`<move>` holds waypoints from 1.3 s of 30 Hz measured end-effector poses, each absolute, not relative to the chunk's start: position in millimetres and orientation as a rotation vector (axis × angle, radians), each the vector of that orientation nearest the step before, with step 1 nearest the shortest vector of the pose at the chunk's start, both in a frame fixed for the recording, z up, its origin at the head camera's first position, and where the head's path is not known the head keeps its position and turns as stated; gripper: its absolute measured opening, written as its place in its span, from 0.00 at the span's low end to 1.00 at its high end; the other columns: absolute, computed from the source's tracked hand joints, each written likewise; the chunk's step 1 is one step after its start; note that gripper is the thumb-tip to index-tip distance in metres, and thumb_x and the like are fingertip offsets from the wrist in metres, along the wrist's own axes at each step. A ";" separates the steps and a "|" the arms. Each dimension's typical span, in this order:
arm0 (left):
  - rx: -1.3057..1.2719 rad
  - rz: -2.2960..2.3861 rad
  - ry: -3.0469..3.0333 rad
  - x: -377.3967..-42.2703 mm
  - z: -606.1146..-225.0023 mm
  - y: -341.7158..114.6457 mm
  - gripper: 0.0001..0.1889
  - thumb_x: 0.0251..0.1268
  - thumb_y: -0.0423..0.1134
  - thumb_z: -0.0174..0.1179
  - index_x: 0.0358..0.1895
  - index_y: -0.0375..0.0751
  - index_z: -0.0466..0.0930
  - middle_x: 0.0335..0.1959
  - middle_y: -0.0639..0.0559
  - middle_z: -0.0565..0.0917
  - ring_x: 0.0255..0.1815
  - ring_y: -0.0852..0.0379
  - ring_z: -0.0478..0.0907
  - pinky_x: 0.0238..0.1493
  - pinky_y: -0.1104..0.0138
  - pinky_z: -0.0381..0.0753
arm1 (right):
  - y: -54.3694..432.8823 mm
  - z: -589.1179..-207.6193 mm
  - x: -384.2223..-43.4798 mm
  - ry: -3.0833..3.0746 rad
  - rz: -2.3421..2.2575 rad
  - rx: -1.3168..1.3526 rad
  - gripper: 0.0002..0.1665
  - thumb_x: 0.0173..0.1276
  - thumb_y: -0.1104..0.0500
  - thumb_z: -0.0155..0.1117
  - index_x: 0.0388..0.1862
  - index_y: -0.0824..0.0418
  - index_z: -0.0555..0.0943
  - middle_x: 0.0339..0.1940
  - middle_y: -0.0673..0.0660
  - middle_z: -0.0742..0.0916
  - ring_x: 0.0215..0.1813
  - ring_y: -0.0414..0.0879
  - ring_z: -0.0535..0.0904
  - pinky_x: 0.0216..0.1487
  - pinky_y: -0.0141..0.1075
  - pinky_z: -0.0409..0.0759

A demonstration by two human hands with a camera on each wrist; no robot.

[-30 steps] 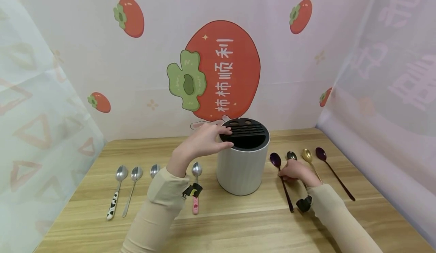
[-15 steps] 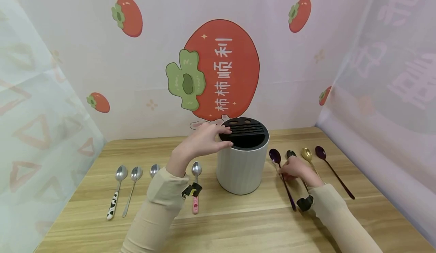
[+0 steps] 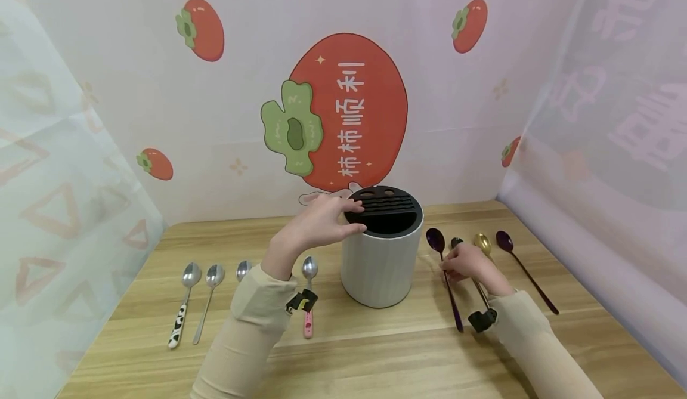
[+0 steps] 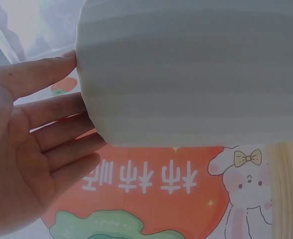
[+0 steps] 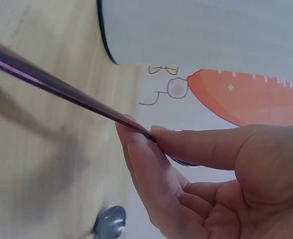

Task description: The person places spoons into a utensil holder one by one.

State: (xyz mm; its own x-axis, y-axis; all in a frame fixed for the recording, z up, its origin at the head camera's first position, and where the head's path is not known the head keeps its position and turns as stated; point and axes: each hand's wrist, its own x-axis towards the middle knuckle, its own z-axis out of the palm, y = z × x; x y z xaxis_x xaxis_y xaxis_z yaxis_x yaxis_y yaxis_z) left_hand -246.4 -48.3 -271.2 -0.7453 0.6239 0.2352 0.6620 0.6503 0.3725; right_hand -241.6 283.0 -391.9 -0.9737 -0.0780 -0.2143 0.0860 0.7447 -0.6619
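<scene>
My right hand (image 3: 472,266) pinches the handle of a long purple spoon (image 3: 435,240) between thumb and fingers. In the right wrist view, the spoon's purple handle (image 5: 61,87) slants away from the fingertips, over the wooden table. My left hand (image 3: 316,226) rests its thumb and fingertips at the rim of a white ribbed utensil holder (image 3: 380,277) with a black slotted top (image 3: 386,199). The left wrist view has those fingers, fairly straight, against the holder's edge. Under the right hand lies a black spoon (image 3: 457,241), partly hidden.
To the right lie a gold spoon (image 3: 482,243) and another purple spoon (image 3: 504,241). Left of the holder are several silver spoons, among them one with a cow-spotted handle (image 3: 178,327) and one with a pink handle (image 3: 308,322). A printed cloth (image 3: 241,89) stands behind the table.
My right hand has raised the purple spoon slightly, its bowl shifting upward in the head view. The left hand stays at the holder's rim.
</scene>
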 end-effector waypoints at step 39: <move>-1.118 -0.688 -2.749 -249.4 -273.0 -50.4 0.20 0.61 0.49 0.62 0.55 0.45 0.81 0.59 0.53 0.79 0.56 0.54 0.78 0.54 0.61 0.76 | 270.6 -331.0 -219.9 3.117 -0.916 -0.114 0.12 0.67 0.58 0.61 0.39 0.68 0.76 0.30 0.59 0.86 0.33 0.49 0.82 0.39 0.46 0.80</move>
